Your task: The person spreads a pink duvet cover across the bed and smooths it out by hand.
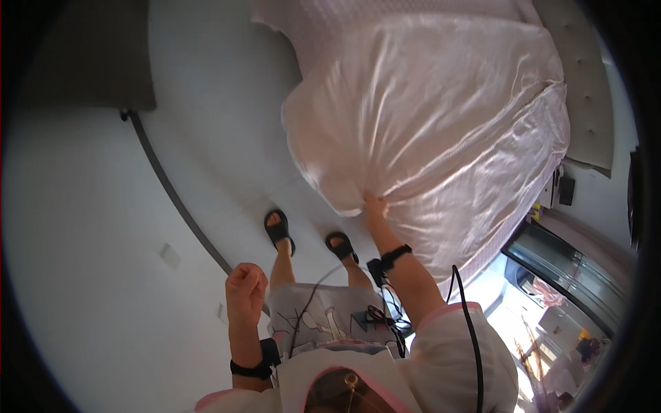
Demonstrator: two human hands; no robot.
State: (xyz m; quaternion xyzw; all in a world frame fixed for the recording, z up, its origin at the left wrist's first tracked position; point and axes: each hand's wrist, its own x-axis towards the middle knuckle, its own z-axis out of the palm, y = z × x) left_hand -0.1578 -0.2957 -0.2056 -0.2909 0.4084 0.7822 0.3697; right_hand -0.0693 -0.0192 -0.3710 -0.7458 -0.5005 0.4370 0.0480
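Note:
A shiny, pale pink satin bed cover lies over the bed, its near edge hanging at the bedside. My right hand is closed on that edge, and folds fan out from its grip across the cloth. Off to the left, away from the bed, my left hand is held up in a loose fist, with nothing visible in it. Beneath the satin, at the far end, a pink patterned cloth shows.
A padded beige headboard stands along the right. Lower right is a glass-fronted cabinet beside a bright, cluttered area. A dark panel fills the upper left, above a dark baseboard strip. A black cable loops past my right arm.

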